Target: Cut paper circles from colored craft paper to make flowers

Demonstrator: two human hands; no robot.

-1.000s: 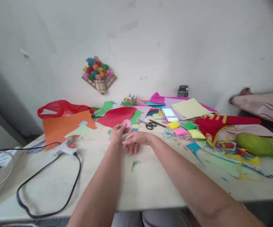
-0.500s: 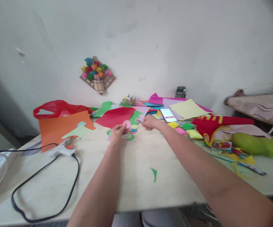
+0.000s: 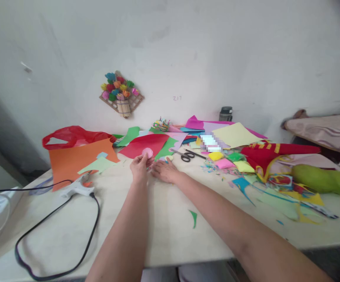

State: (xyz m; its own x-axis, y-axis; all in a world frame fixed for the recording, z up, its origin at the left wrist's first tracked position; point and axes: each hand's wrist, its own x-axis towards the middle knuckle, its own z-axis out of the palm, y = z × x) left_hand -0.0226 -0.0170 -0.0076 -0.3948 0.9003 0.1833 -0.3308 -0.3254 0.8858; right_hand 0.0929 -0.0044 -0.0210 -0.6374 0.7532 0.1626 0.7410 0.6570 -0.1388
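A round pink paper disc is pinched between the thumb and fingers of my left hand, just in front of the red paper sheet. Beside it, my right hand lies palm down with its fingers spread, over the spot where the cut paper discs are. Most of those are hidden under it; a pale yellow disc peeks out past the fingertips. Black-handled scissors rest on the table beyond my right hand, next to a dark pencil.
A white glue gun with a looping black cord and an orange sheet lie left. On the right are small coloured packets, a phone, paper scraps and a green cushion-like object. A green offcut lies near the front.
My right hand has moved left from beside the scissors onto the discs, and its fingers have spread. My left hand has shifted slightly left with the pink disc.
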